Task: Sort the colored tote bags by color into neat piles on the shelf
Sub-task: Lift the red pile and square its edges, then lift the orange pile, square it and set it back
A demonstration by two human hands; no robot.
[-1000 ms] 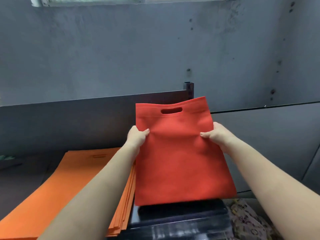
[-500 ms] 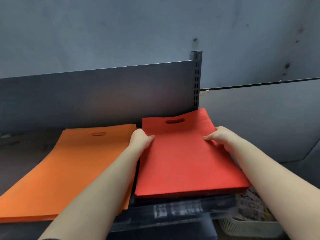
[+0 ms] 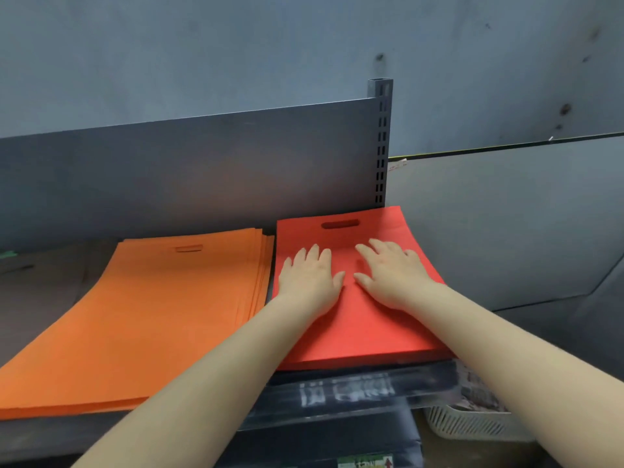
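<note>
Red tote pile (image 3: 354, 319) beside orange pile (image 3: 141, 319) on shelf (image 3: 40, 434), flattened under L hand (image 3: 309, 276) & R hand (image 3: 391, 275), both palms flat, fingers spread, gripping nothing; smoothing step, next prob. lift off & fetch another bag.

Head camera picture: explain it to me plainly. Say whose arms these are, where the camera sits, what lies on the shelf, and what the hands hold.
There is no machine here. A person wears a camera on the head, so you look forward and down along their own two bare arms. On the dark shelf lie two piles of flat tote bags: an orange pile on the left and a red pile on the right, beside each other. The left hand and the right hand lie flat on the red pile, fingers straight, resting on it. Nothing is held. Below the shelf, at lower right, stands a white basket.
</note>
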